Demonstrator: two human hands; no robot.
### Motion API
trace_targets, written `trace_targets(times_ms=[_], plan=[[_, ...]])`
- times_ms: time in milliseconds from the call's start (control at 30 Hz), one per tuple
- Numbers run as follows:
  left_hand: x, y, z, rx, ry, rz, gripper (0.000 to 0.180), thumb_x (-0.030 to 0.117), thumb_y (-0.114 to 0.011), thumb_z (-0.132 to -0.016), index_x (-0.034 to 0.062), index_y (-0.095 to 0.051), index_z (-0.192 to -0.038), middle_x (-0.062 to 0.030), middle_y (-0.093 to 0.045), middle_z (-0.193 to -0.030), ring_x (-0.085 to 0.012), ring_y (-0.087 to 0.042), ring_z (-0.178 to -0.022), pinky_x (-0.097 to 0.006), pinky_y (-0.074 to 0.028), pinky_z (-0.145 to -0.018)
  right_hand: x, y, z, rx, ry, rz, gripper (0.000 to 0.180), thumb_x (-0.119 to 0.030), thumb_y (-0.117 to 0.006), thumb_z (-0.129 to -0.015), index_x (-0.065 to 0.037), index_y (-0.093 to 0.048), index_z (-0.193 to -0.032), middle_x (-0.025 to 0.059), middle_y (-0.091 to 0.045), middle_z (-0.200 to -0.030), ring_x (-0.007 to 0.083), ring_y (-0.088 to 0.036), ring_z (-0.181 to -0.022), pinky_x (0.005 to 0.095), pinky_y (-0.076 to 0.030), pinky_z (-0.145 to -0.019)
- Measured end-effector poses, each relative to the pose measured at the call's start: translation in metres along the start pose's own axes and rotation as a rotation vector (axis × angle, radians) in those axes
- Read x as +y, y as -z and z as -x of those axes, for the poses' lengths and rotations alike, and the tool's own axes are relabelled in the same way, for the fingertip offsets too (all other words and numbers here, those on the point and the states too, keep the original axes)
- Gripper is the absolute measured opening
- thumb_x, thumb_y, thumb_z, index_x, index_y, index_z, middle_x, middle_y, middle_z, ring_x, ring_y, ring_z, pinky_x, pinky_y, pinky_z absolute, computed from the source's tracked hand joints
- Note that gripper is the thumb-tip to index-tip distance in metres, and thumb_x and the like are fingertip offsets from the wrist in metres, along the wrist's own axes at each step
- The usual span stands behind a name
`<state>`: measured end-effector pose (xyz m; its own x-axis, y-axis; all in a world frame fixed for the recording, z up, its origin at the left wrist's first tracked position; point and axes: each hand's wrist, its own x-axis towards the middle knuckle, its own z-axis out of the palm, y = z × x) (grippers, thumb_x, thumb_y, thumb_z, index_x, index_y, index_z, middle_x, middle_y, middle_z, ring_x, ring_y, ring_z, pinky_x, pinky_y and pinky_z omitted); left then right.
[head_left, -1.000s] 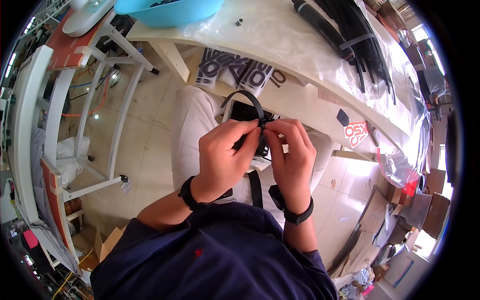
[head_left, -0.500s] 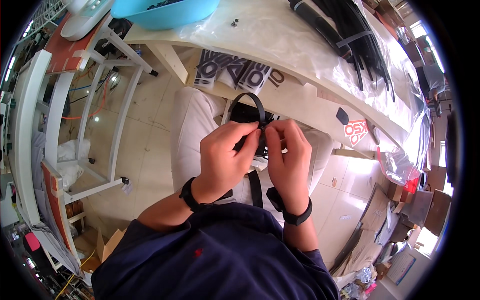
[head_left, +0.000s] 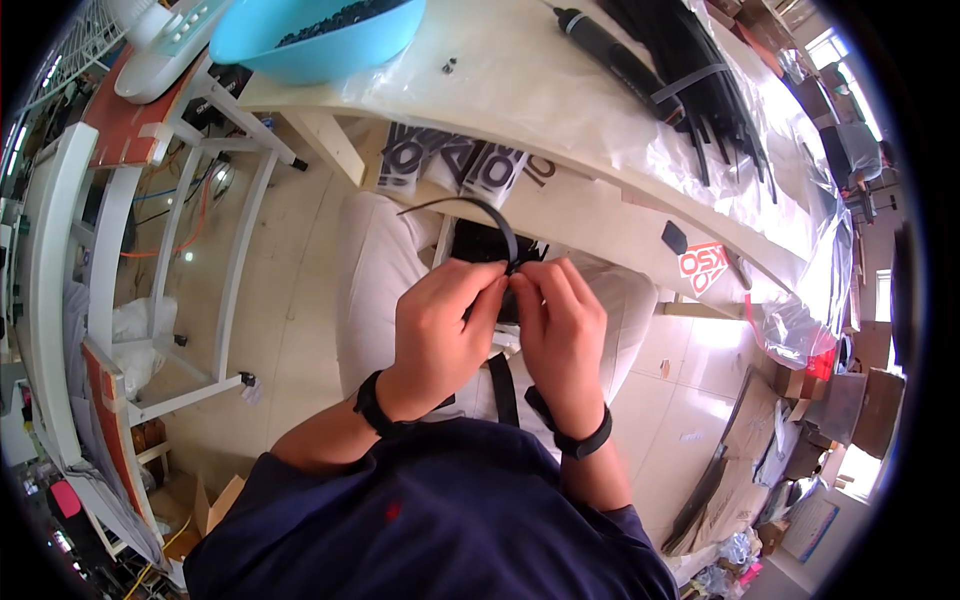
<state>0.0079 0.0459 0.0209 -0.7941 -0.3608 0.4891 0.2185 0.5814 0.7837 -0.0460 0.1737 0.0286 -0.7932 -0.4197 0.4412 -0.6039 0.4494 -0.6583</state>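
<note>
A thin black strap [head_left: 505, 228] rises from my fingertips and arcs over to the left, its far end free in the air. My left hand [head_left: 445, 325] pinches the strap between thumb and forefinger. Right beside it, my right hand [head_left: 562, 325] pinches at the same spot, fingertips nearly touching those of the left. Whatever small piece sits between the fingertips is hidden. Behind the hands, between my knees, lies a dark heap of black pieces [head_left: 480, 243], partly covered by the fingers.
On the plastic-covered table [head_left: 500, 100] stand a light blue basin [head_left: 330, 62] of small black parts, a black electric screwdriver [head_left: 615, 60] and a tied bundle of black straps [head_left: 700, 80]. Printed plastic bags [head_left: 455, 165] lie on the shelf beneath. White metal frame [head_left: 235, 270] at left.
The strap formed a closed-looking loop above my hands; now its end has sprung out to the left. Both hands remain pinched together. The view has shifted slightly.
</note>
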Motion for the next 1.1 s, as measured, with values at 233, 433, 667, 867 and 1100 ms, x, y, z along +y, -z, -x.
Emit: trace_targets(times_ms=[233,433,667,867,1100], plan=[[-0.001,-0.002,0.0,0.021,0.048,0.007,0.012,-0.007,-0.069,-0.084,-0.0039,-0.069,-0.095,-0.0132,-0.068,-0.078,-0.0226,-0.066,-0.066,-0.029,-0.05,-0.06,-0.003,-0.001,-0.006,0.035,-0.039,-0.052,0.011,-0.007,-0.071,-0.086,-0.006,-0.062,-0.093,0.0049,-0.06,-0.083,0.0254,-0.06,-0.071,0.0366,-0.049,-0.058],[-0.009,0.0,-0.001,0.018,0.042,0.01,0.012,-0.006,-0.069,-0.085,-0.0044,-0.069,-0.097,-0.0125,-0.069,-0.079,-0.0205,-0.066,-0.067,-0.028,-0.05,-0.061,0.001,0.003,-0.011,-0.062,0.077,0.098,0.012,-0.009,-0.071,-0.086,-0.008,-0.062,-0.094,0.0034,-0.061,-0.086,0.0238,-0.061,-0.077,0.0362,-0.05,-0.06],[-0.036,0.013,-0.006,-0.064,0.726,0.621,0.02,0.01,-0.067,-0.093,-0.0045,-0.069,-0.106,-0.0036,-0.072,-0.088,-0.0048,-0.062,-0.075,-0.022,-0.049,-0.067,0.005,0.05,-0.119,0.072,0.159,0.217,0.021,-0.015,-0.071,-0.086,-0.004,-0.062,-0.101,0.0116,-0.064,-0.093,0.0295,-0.065,-0.089,0.0394,-0.051,-0.075],[-0.031,0.022,-0.013,0.01,0.77,0.782,0.021,0.013,-0.069,-0.093,-0.0048,-0.069,-0.104,-0.003,-0.069,-0.085,-0.0062,-0.062,-0.076,-0.02,-0.049,-0.069,0.073,0.068,-0.213,-0.046,0.168,0.786,0.033,-0.023,-0.07,-0.087,0.001,-0.062,-0.11,0.0194,-0.065,-0.112,0.0385,-0.062,-0.106,0.0442,-0.051,-0.093],[-0.043,0.036,-0.008,0.032,0.694,0.764,0.018,0.013,-0.068,-0.093,-0.0039,-0.068,-0.1,-0.0015,-0.067,-0.086,-0.0059,-0.059,-0.077,-0.021,-0.046,-0.07,0.067,0.071,-0.244,-0.47,-0.059,0.912,0.037,-0.024,-0.066,-0.087,0.002,-0.063,-0.112,0.0232,-0.066,-0.108,0.0381,-0.062,-0.107,0.0455,-0.05,-0.089]])
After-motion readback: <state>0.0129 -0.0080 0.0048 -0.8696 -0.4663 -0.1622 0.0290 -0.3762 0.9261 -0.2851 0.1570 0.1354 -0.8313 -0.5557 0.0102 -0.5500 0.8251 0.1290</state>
